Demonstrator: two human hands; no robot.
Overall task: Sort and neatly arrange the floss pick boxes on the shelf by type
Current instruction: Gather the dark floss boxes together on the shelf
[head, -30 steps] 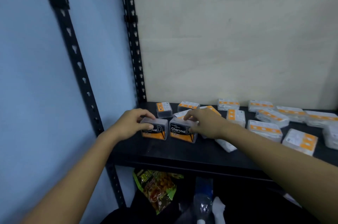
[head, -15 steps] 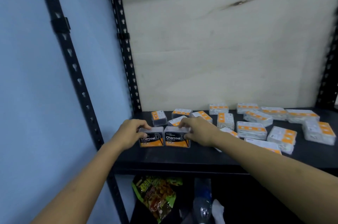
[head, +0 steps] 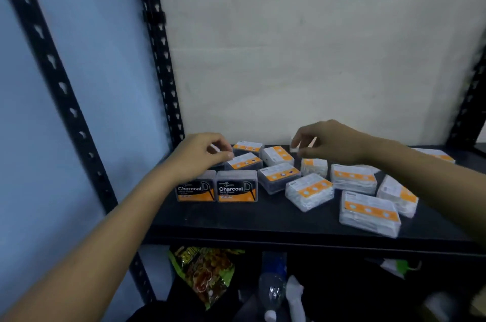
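Observation:
Two dark Charcoal floss pick boxes stand side by side, labels forward, at the front left of the black shelf. Behind and to their right lie several scattered boxes with orange labels, some dark like this one, some white like this one. My left hand hovers behind the Charcoal pair, its fingers curled round a small box that is mostly hidden. My right hand is raised at the back middle and pinches a white box between thumb and fingers.
Black perforated uprights frame the shelf at left and at the far right. A pale board closes the back. Below the shelf lie a green snack bag and a plastic bottle.
Both hands have let go of the two Charcoal boxes, which now stand aligned. The hands moved back and up, each closing on a box farther back. The camera came nearer.

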